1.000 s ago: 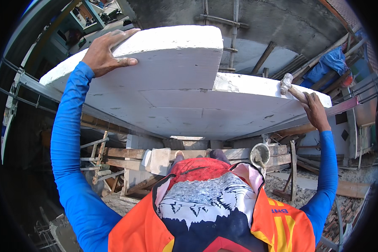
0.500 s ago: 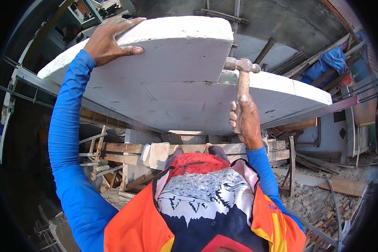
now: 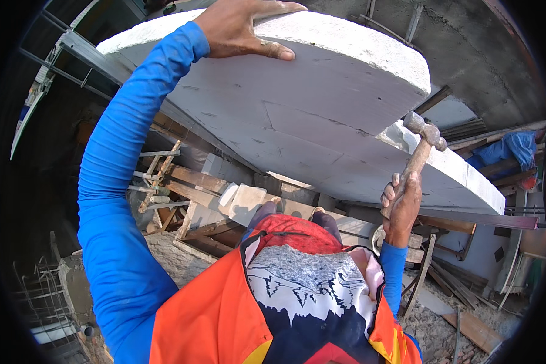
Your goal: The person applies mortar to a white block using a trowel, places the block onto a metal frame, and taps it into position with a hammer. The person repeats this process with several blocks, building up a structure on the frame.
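My left hand (image 3: 244, 29) grips the top edge of a large white block (image 3: 327, 82), its thumb against the near face and its fingers stretched over the rough top. That block sits on a wall of similar white blocks (image 3: 333, 161), with thin joint lines between them. In my right hand (image 3: 403, 209) is a ball-peen hammer (image 3: 420, 156), held by its worn wooden handle with the head up. The hammer head is beside the upper block's right end, above the lower course. Whether it touches the blocks I cannot tell.
Below me are wooden scaffold planks (image 3: 191, 194) with my feet near them. A blue tarp (image 3: 508, 148) lies over timber at the right. Metal bars (image 3: 82, 54) stick out at the upper left. Rebar (image 3: 45, 291) and rough concrete (image 3: 73, 279) stand at the lower left.
The view has turned, so the wall now slopes down to the right. The hammer has come away from the upper block's end and tilts left. My left hand stays on the block's top.
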A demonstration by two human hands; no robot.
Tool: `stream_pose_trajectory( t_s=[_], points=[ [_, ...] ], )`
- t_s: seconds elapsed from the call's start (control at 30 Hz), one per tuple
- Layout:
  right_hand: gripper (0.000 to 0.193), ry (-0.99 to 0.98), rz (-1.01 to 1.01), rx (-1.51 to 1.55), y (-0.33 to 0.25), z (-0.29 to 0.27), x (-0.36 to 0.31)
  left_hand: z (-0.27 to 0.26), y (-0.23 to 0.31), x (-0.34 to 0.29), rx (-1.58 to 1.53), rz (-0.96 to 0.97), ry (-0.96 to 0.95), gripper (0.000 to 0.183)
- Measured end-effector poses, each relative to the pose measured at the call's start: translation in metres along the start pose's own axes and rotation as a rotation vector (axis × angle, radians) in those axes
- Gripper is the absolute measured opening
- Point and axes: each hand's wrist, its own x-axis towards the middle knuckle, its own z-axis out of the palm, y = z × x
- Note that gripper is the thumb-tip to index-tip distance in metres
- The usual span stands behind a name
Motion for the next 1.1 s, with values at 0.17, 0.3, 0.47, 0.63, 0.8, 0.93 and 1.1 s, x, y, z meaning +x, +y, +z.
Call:
stream_pose_trajectory(
  t_s=[0.17, 0.3, 0.47, 0.63, 0.8, 0.93, 1.1],
  points=[
    [0.031, -0.089, 0.043, -0.108, 0.004, 0.011, 0.002, 0.016, -0.012, -0.003, 0.038, 0.003, 0.023, 0.104],
    [0.032, -0.045, 0.015, -0.05, -0.001, 0.003, 0.008, 0.021, -0.012, -0.007, 0.078, -0.076, -0.003, 0.11],
    [0.031, -0.048, 0.006, -0.081, 0.002, 0.027, 0.007, 0.022, -0.011, -0.004, 0.066, -0.05, 0.026, 0.112],
    [0.037, 0.032, -0.037, -0.075, -0.009, 0.008, 0.02, 0.013, -0.005, -0.007, 0.039, -0.076, 0.021, 0.11],
    [0.043, -0.023, 0.016, -0.099, -0.009, 0.018, 0.022, 0.015, -0.004, -0.002, 0.081, -0.068, 0.009, 0.108],
    [0.045, 0.029, 0.035, -0.091, -0.007, 0.007, 0.029, 0.014, -0.013, -0.011, 0.041, -0.023, -0.008, 0.11],
    [0.042, -0.029, 0.049, -0.11, -0.002, 0.014, 0.03, -0.005, -0.002, 0.004, 0.026, 0.08, 0.032, 0.099]
  ],
)
